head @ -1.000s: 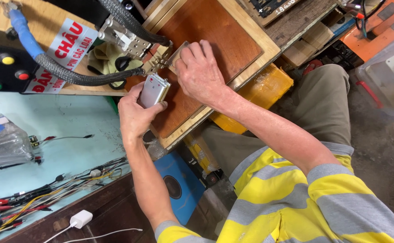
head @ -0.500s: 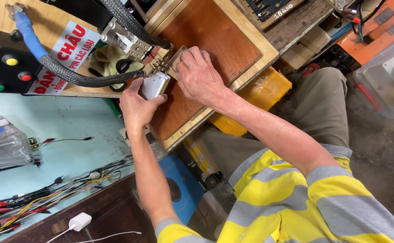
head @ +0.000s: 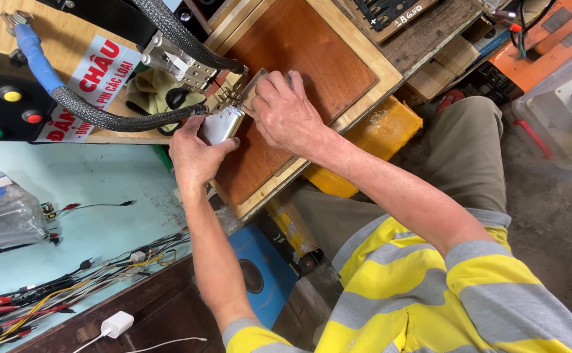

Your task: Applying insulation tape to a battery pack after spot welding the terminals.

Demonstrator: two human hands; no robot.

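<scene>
We log a silver pouch cell (head: 222,124) on the near left corner of the brown board (head: 299,72), under the metal head (head: 181,65) of a machine. Left hand (head: 198,153) closed around the cell's lower end; right hand (head: 289,117) pinched on a thin metal strip (head: 254,88) at its top. Left of the board we note a pale blue worktop (head: 103,216) with loose wires (head: 70,281) and a black button box (head: 8,104); right of it, concrete floor (head: 547,216) and a yellow block (head: 377,134)
</scene>
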